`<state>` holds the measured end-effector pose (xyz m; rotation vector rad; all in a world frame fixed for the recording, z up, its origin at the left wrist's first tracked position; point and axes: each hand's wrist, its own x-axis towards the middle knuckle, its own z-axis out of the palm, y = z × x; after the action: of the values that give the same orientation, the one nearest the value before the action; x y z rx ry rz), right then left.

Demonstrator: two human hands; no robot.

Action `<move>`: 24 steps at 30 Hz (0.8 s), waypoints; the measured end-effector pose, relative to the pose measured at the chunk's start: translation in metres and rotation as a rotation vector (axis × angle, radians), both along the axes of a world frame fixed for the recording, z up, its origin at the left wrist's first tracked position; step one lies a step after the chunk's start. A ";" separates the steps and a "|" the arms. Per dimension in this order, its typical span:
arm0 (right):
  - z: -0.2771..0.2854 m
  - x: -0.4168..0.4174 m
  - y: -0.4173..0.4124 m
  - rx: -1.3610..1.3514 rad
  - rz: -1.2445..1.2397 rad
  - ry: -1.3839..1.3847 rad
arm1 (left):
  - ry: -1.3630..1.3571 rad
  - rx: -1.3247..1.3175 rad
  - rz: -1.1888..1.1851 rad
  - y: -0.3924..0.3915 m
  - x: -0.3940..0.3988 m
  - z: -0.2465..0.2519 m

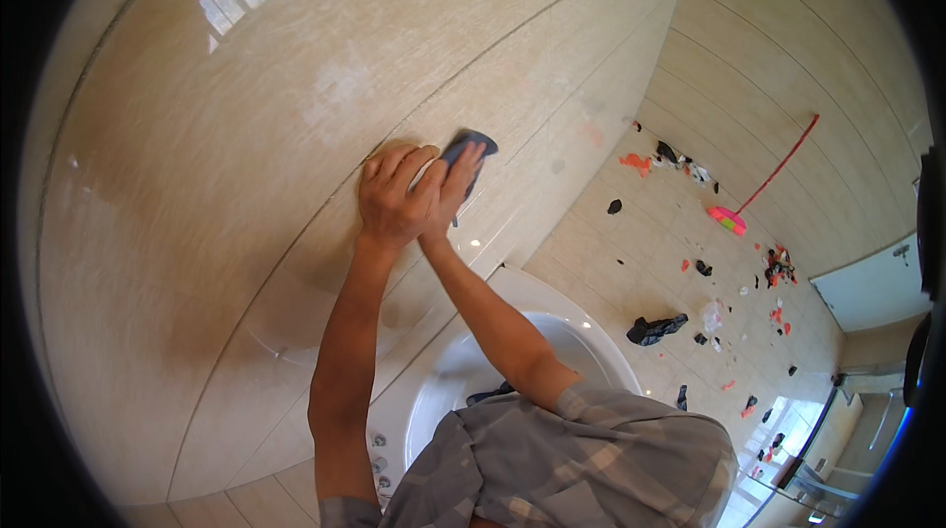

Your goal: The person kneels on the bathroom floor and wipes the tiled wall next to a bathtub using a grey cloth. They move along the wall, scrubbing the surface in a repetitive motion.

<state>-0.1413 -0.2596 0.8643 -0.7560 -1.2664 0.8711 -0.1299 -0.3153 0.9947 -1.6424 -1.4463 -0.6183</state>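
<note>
My right hand (457, 181) grips a dark blue-grey pad or folded cloth (471, 140) against a glossy beige tiled wall (259, 129). Blur hides whether it is fabric or a stiffer pad. Close against the right hand, my left hand (397, 192) has bent fingers beside a tile joint. A pale edge shows between the two hands, but whether the left fingers also hold the pad is hidden. Both arms reach across a white bathtub (621, 373), which stands below against the wall. A dark item (489, 393) lies inside the tub, partly covered by my shirt.
Scraps and black bags or cloths (656, 329) litter the tiled floor (576, 262) to the right. A broom with a pink head (728, 221) leans against the far wall. Metal tub fittings (379, 464) sit at the lower left. A white door (876, 284) is at the right.
</note>
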 end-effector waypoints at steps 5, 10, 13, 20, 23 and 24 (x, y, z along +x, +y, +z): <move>0.084 0.019 -0.007 0.358 0.203 0.015 | -0.078 0.155 -0.025 -0.029 0.002 0.021; 0.094 0.020 0.062 0.282 0.070 -0.044 | 0.020 0.213 0.162 -0.084 -0.005 0.039; 0.050 0.013 0.077 0.054 0.016 -0.027 | 0.111 0.146 0.194 -0.097 -0.011 0.036; -0.047 0.015 0.003 -0.167 0.095 -0.064 | 0.130 0.146 0.259 -0.086 -0.007 0.032; -0.035 0.031 -0.062 -0.093 0.253 -0.126 | 0.136 0.148 0.308 -0.096 -0.010 0.027; -0.020 0.044 -0.078 -0.057 0.344 -0.145 | 0.128 0.138 0.304 -0.099 -0.009 0.027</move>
<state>-0.0976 -0.3380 0.8448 -0.6648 -1.5337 1.1501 -0.1386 -0.4143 1.0214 -1.2984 -1.4862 -0.4232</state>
